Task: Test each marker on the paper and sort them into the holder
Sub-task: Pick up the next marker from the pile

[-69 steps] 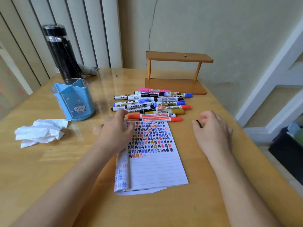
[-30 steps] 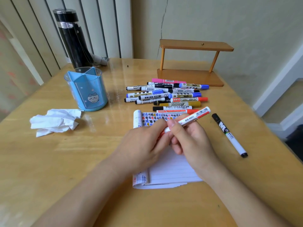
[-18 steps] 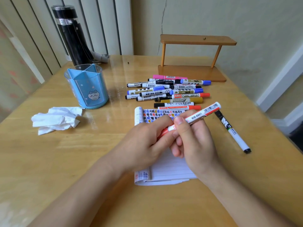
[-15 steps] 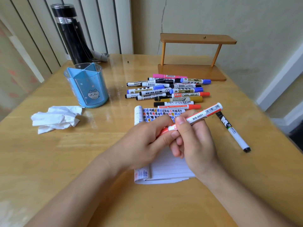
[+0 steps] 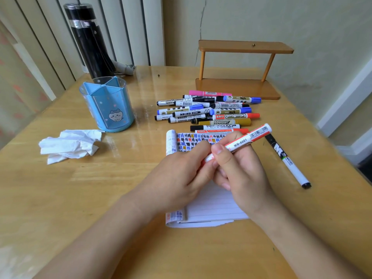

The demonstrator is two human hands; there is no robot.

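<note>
Head-worn camera looks forward and down, close over the table (image 5: 60,198).

The marker (image 5: 244,141) being held is white with red bands, black lettering and a barcode near its far end. The paper (image 5: 213,206) is white with faint ruled lines, and its far part is packed with little hash-like scribbles in black, blue, red and orange. Marker pile (image 5: 207,111) behind it: mostly white barrels with black print, caps in blue, red and black, plus one pink and one mustard yellow. Loose marker (image 5: 286,160) on the right is white and black. Holder (image 5: 106,104) is clear light blue with tiny specks and a white cartoon cat. White crumpled tissue (image 5: 69,144), black flask (image 5: 90,41) with a silver ring, orange-brown shelf (image 5: 241,67), honey-coloured wood table (image 5: 60,198).
</note>
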